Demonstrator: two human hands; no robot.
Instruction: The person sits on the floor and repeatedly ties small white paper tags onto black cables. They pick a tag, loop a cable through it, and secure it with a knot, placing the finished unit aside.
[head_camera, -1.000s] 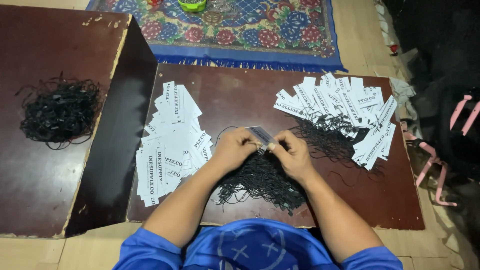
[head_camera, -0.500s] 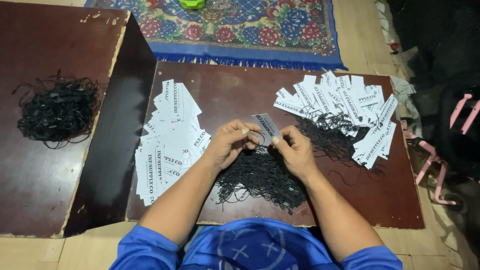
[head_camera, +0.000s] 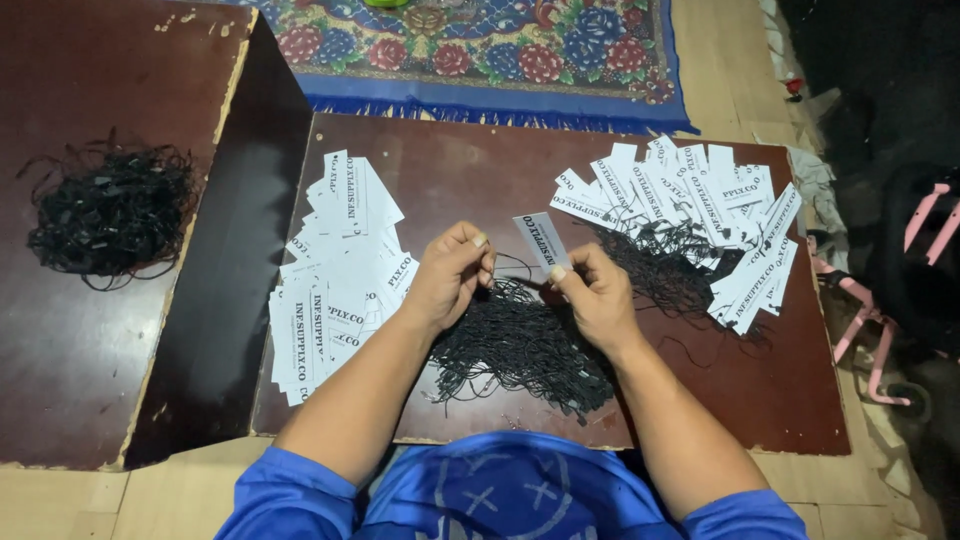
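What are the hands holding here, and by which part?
Right hand pinches a white paper tag by its lower end. Left hand pinches a thin black string near the tag.

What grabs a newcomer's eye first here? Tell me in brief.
The two hands at the middle: the right hand pinches a white paper tag, the left hand a black string. Under them lies a heap of black strings, with piles of white tags left and right on the brown board.

Dim indoor light from overhead, centre lit best. White paper tags (head_camera: 340, 270) slightly blown out. Right side falls into near-black shadow. Dark surface (head_camera: 440, 170) shows soft sheen. Focus sharp, mild wide-angle bend at edges.
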